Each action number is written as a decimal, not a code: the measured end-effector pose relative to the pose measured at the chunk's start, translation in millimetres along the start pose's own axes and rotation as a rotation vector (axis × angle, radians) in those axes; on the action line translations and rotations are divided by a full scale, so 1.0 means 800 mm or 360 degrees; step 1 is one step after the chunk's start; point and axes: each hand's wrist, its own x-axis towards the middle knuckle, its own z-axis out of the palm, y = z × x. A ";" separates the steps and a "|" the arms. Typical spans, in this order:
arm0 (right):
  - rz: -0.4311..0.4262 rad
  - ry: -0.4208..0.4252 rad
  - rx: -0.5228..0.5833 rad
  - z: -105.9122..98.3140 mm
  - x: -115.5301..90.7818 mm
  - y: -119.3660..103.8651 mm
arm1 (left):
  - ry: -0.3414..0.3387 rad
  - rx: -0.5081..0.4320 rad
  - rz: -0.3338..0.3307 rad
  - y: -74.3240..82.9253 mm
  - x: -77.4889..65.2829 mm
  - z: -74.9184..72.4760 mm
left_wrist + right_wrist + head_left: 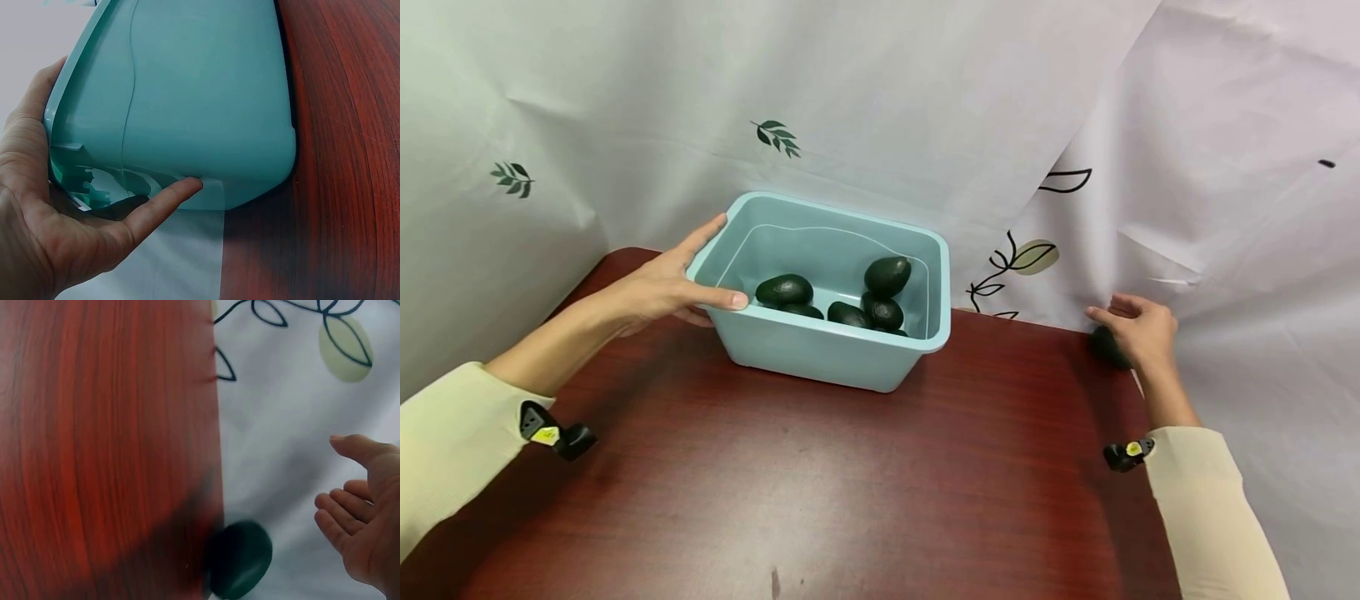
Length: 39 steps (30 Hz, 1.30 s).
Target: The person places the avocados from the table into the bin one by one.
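A light blue plastic bin stands at the back of the table with several dark green avocados inside. My left hand holds the bin's left end, thumb on the front rim and index finger along the left rim. Seen from the left wrist, one finger of that hand reaches along the bin's outer wall. Over by the table's right back corner lies a single avocado. My right hand hovers just above it, fingers loosely bent with nothing in them; the right wrist view shows a gap between them.
The dark red wooden table ends at the back and right against a white cloth printed with leaves. This cloth hangs close behind the bin and beside the lone avocado. Small cameras are strapped to both sleeves.
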 end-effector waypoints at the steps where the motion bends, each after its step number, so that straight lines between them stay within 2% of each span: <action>1: 0.0002 -0.0005 -0.0027 -0.001 0.001 0.003 | 0.0000 0.0001 0.0001 0.000 0.000 0.000; 13: 0.0088 -0.0126 -0.0266 -0.008 0.005 0.043 | 0.0002 0.0010 -0.0007 0.000 0.000 -0.001; 19: 0.0162 -0.0213 -0.0311 -0.013 0.006 0.059 | 0.0003 0.0005 -0.0010 0.001 -0.001 -0.001; 29: 0.0173 -0.0327 -0.0404 -0.014 0.005 0.069 | -0.0007 0.0001 -0.0013 -0.001 0.000 0.000; 39: 0.0163 -0.0319 -0.0429 -0.016 0.008 0.075 | 0.0001 -0.0002 -0.0006 0.000 0.000 0.000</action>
